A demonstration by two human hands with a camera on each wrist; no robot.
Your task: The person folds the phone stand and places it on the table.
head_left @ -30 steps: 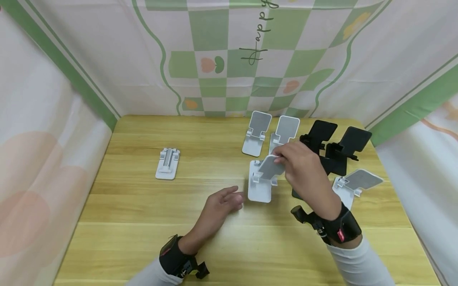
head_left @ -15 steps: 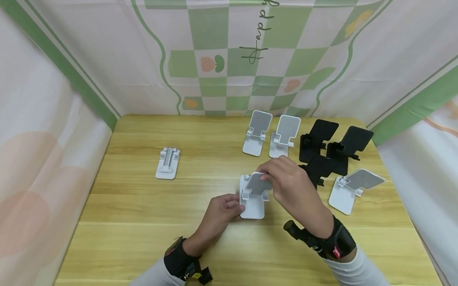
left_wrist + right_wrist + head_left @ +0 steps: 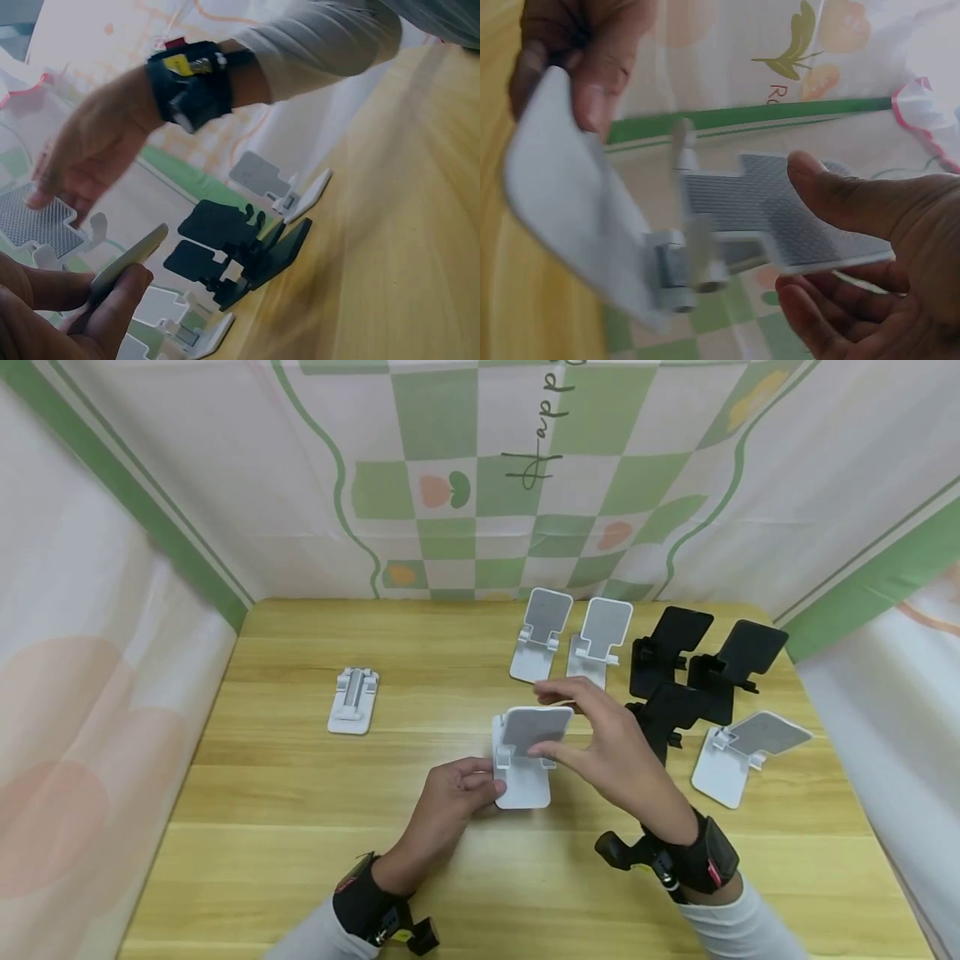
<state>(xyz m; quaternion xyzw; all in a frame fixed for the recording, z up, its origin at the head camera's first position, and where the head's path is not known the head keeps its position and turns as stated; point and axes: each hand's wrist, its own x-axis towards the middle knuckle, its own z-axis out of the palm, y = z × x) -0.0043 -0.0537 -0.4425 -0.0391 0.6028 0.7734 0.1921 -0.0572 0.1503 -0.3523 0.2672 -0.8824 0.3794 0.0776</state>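
A white phone stand (image 3: 525, 787) is held up in front of me, its grey-padded panel (image 3: 772, 210) unfolded from the base. My left hand (image 3: 453, 793) pinches the base along its left edge, thumb on the near face, as the left wrist view also shows. Around the panel is my right hand (image 3: 618, 747), its thumb on the grey pad and its fingers behind; how firmly they press cannot be told. To the left lies another white phone stand (image 3: 352, 702), folded flat on the wooden table (image 3: 262, 793).
Two unfolded white stands (image 3: 542, 627) (image 3: 600, 635) stand at the back. Black stands (image 3: 667, 647) are grouped to their right, close behind my right hand. One more white stand (image 3: 723, 768) sits at the right. A patterned curtain (image 3: 510, 543) hangs behind the table.
The white stand has come left and nearer to me. My left hand has taken hold of its base. My right hand has shifted its grip, thumb now across the front of the panel.
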